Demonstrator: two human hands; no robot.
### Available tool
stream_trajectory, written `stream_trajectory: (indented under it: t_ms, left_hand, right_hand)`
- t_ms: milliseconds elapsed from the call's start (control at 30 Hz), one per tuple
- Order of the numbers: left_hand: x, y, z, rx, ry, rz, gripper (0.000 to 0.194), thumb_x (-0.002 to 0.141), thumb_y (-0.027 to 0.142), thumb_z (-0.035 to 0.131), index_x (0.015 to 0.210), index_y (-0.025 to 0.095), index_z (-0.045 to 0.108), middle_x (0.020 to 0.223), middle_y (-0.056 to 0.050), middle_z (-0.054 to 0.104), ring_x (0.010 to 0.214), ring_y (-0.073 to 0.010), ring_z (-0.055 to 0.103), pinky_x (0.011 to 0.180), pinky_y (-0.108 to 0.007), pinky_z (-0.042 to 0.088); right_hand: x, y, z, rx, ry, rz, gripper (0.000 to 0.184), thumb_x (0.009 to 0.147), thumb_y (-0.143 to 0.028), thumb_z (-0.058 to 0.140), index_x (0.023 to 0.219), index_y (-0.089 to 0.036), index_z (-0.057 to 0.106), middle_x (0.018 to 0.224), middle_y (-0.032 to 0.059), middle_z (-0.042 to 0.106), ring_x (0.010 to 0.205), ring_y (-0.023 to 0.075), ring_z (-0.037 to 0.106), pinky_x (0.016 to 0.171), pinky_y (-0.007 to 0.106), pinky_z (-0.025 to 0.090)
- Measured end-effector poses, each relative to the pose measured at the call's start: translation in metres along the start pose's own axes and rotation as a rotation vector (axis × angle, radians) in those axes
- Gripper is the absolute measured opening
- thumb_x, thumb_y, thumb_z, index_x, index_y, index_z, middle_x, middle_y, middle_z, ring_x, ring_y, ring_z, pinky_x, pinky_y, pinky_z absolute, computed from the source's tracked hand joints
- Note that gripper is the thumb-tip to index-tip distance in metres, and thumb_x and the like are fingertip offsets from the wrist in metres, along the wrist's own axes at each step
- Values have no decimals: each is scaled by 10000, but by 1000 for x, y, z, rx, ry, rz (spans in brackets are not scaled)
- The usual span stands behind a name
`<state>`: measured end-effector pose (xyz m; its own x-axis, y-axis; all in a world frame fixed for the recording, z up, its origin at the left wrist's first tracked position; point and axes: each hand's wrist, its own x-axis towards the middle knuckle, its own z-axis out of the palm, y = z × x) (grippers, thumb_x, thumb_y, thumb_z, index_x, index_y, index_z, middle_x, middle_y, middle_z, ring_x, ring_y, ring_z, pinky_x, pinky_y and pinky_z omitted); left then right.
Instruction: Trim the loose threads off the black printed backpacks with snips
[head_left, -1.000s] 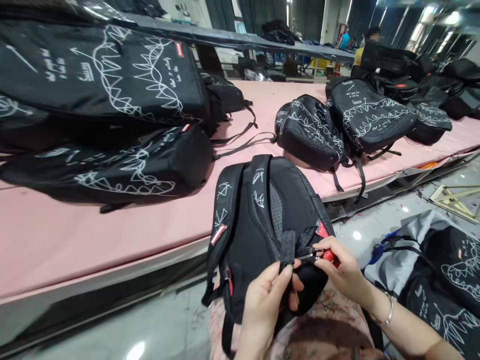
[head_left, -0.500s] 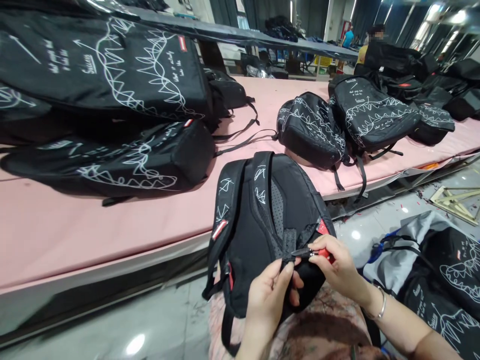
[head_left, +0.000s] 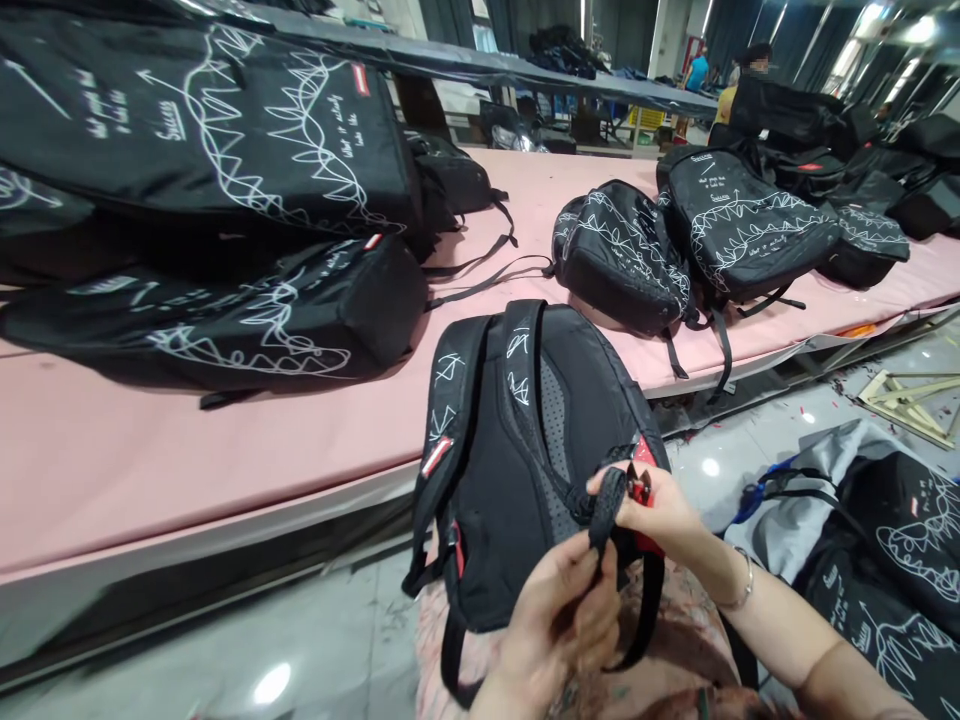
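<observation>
A black backpack (head_left: 499,520) leans on the table edge and my lap, its padded back and two shoulder straps facing up. My left hand (head_left: 559,610) pinches a black webbing strap (head_left: 607,508) near the pack's lower side. My right hand (head_left: 667,510) is closed around small red-handled thread snips (head_left: 640,485), blades pointing up, while its thumb and forefinger also grip the webbing. Between the hands the strap bends into a loop. Most of the snips' handle is hidden by my right palm.
Several black backpacks with white scribble prints lie on the long pink table (head_left: 330,440), including one nearby pack (head_left: 622,260). More printed packs (head_left: 892,590) rest on grey wrapping at lower right. A cream metal frame (head_left: 911,405) stands on the floor. Another person (head_left: 727,100) is far back.
The snips' blades have turned from pointing left at the webbing to pointing up in my right palm. Both hands now hold the strap, lifted and bent, and its loose end hangs below.
</observation>
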<state>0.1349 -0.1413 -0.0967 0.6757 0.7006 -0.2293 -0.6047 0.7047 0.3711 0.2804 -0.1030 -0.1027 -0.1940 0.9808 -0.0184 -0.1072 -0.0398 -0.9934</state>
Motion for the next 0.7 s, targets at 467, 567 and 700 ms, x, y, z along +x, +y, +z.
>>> stream_trajectory:
  t_ms: [467, 567, 700]
  left_hand:
    - [6, 1, -19, 828, 716, 366, 296, 612, 410, 729, 803, 184, 747, 802, -58, 729, 717, -195, 639, 670, -263, 511]
    - [8, 1, -20, 655, 717, 355, 349, 580, 426, 751, 797, 154, 743, 766, -77, 727, 705, -202, 643, 678, -283, 515]
    - [7, 7, -17, 526, 727, 371, 385, 554, 427, 769, 796, 131, 734, 694, -75, 713, 650, -197, 645, 683, -304, 520]
  right_hand:
    - [15, 4, 4, -165, 74, 41, 244, 744, -382, 631, 731, -186, 485, 594, -61, 442, 536, 89, 430, 499, 203, 379]
    - [10, 7, 0, -290, 126, -61, 208, 787, -303, 586, 949, -195, 514, 768, -19, 558, 660, 112, 525, 606, 226, 438]
    - [4, 5, -12, -661, 200, -421, 193, 849, -202, 506, 1038, -211, 546, 903, 44, 608, 824, 165, 568, 755, 313, 454]
